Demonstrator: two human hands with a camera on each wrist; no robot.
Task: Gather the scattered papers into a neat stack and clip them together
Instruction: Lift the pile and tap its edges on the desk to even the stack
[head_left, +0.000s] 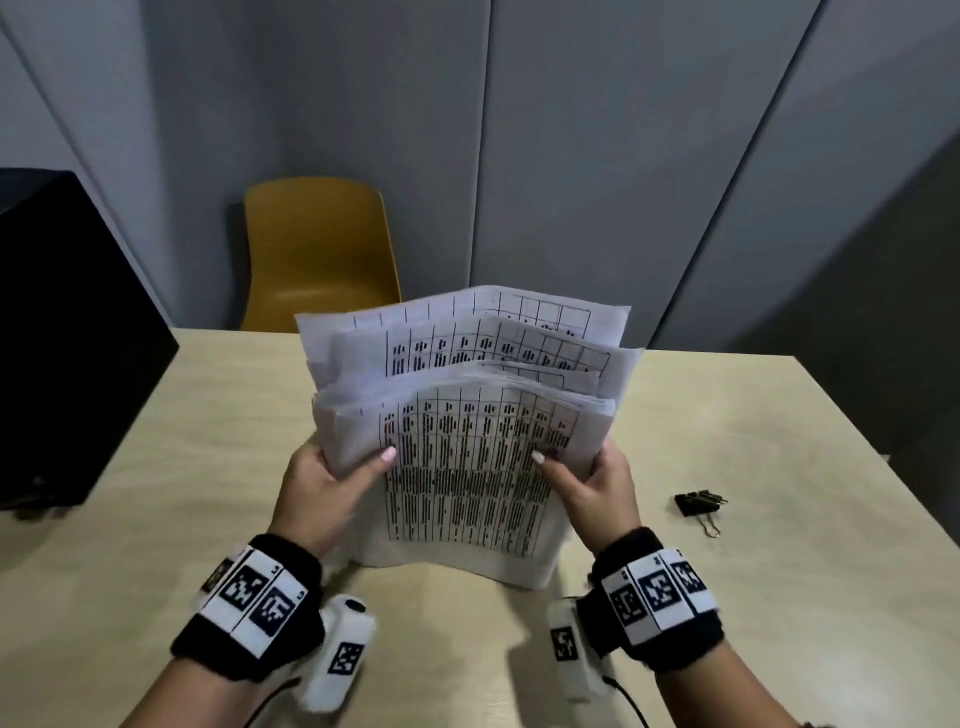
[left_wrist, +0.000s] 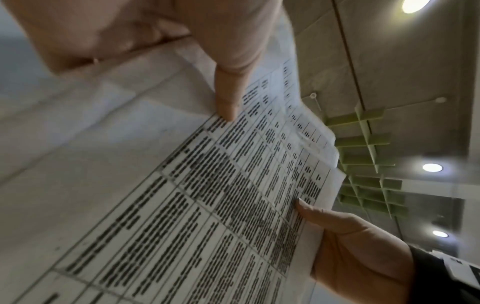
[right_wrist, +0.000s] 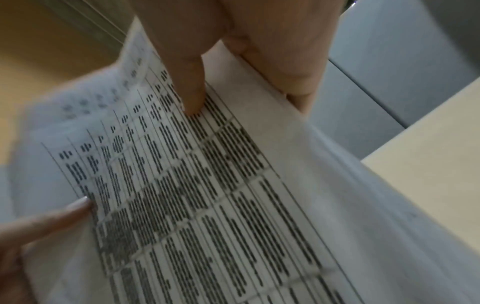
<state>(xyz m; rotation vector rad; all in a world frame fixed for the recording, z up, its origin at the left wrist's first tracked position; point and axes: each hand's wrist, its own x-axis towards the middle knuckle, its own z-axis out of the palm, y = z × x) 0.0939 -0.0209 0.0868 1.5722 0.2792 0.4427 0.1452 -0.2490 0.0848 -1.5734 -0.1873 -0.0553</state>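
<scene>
A bundle of white papers (head_left: 467, 457) printed with black tables stands upright on its lower edge on the beige table (head_left: 208, 441). The sheets are uneven, and several tops stick up behind the front sheet. My left hand (head_left: 332, 478) grips the bundle's left side, thumb on the front sheet. My right hand (head_left: 592, 483) grips the right side the same way. The left wrist view shows the papers (left_wrist: 207, 195) with my left thumb (left_wrist: 228, 92) pressed on them. The right wrist view shows the papers (right_wrist: 207, 185) under my right thumb (right_wrist: 189, 82). A black binder clip (head_left: 698, 506) lies on the table to the right.
A yellow chair (head_left: 317, 254) stands behind the table's far edge. A large black box (head_left: 62, 338) sits at the table's left end. Grey wall panels rise behind.
</scene>
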